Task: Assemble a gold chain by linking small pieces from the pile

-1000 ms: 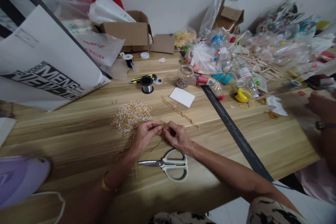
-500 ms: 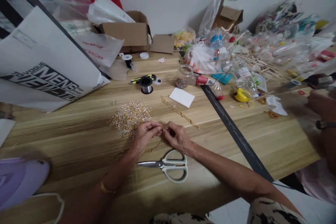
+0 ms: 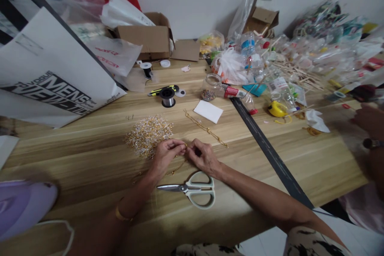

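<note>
Gold chain (image 3: 181, 165) held beside a heap of gold and clear bits (image 3: 149, 134)

In the head view, the left hand (image 3: 166, 155) reaches in from the lower left, its thumb and forefinger pinching a tiny gold part of the chain. The right hand (image 3: 205, 157) comes from the right, fingers curled in and tips closed at the same spot, so the two hands almost touch. Which link each one grips is too small to tell. The rest of the gold chain droops below the hands toward the worktop (image 3: 90, 148).

The heap lies just beyond the left hand. Nearer the body, scissors (image 3: 186, 187) with pale handles lie below the hands, blades pointing left. Beyond the right hand, a second gold chain (image 3: 207, 130) stretches out slantwise, with a white card (image 3: 209, 111) just beside it. A spool of silver wire (image 3: 168, 98) stands farther back, and a jar (image 3: 211, 83) partly filled with small beads (image 3: 208, 95) is to its right. A dark strip (image 3: 267, 149) crosses the worktop, and past it, at the edge, another person's hand (image 3: 369, 120) shows, with a watch (image 3: 371, 143) at the wrist.
</note>
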The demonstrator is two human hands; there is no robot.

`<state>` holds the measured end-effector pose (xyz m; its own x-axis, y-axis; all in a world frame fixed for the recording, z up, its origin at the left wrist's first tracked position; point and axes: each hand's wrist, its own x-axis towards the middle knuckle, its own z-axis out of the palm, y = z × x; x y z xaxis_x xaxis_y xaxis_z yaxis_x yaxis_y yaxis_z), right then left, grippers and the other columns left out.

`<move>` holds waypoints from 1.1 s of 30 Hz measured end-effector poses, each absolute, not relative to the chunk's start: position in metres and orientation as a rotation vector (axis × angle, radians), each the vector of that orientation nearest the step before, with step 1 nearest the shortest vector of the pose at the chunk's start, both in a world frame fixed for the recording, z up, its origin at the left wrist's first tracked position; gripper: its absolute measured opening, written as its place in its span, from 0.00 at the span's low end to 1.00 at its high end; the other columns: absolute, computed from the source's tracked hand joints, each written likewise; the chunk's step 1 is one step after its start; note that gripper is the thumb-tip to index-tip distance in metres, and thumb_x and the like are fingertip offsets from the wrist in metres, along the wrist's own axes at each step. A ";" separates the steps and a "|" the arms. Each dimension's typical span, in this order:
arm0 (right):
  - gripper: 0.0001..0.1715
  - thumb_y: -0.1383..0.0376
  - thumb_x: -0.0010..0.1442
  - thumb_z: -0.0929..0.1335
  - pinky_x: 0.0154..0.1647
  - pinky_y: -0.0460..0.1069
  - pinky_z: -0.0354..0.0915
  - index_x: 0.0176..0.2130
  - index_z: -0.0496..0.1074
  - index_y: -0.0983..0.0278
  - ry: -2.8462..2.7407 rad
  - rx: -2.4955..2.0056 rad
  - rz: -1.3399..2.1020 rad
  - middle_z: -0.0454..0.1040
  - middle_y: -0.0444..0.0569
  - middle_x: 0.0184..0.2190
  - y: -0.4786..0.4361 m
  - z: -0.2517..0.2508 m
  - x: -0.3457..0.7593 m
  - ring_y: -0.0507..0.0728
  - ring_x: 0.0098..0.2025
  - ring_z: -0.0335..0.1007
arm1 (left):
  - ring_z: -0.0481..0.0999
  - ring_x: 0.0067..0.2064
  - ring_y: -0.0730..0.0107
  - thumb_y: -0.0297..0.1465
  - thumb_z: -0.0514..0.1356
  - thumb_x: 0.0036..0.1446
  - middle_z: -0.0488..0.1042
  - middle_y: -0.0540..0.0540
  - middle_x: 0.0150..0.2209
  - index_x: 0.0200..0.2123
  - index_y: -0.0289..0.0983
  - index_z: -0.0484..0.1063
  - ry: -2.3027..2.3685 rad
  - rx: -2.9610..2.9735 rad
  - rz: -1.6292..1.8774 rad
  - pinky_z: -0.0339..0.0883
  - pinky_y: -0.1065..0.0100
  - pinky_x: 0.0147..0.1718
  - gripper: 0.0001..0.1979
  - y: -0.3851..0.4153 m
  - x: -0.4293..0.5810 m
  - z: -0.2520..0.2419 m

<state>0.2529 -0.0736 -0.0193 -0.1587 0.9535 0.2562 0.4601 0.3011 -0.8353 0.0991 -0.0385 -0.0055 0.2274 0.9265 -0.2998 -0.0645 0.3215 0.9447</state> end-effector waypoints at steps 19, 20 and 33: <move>0.10 0.63 0.58 0.62 0.21 0.42 0.54 0.27 0.63 0.65 -1.766 -1.290 0.752 0.65 0.42 0.20 -0.074 -0.019 0.252 0.47 0.20 0.56 | 0.74 0.26 0.73 0.28 0.68 0.38 0.76 0.49 0.23 0.26 0.32 0.75 1.105 1.006 0.867 0.70 0.72 0.30 0.08 -0.039 0.099 -0.003; 0.10 0.63 0.58 0.62 0.21 0.42 0.54 0.27 0.63 0.65 -1.766 -1.293 0.750 0.65 0.42 0.20 -0.074 -0.019 0.252 0.47 0.20 0.56 | 0.74 0.26 0.73 0.28 0.68 0.38 0.76 0.49 0.23 0.26 0.32 0.75 1.105 1.005 0.870 0.70 0.72 0.30 0.08 -0.039 0.099 -0.003; 0.10 0.64 0.58 0.62 0.21 0.42 0.53 0.27 0.62 0.65 -1.766 -1.289 0.753 0.64 0.41 0.19 -0.074 -0.018 0.252 0.46 0.19 0.56 | 0.73 0.26 0.74 0.29 0.67 0.40 0.76 0.49 0.23 0.26 0.31 0.75 1.113 1.048 0.886 0.69 0.72 0.29 0.08 -0.040 0.100 -0.008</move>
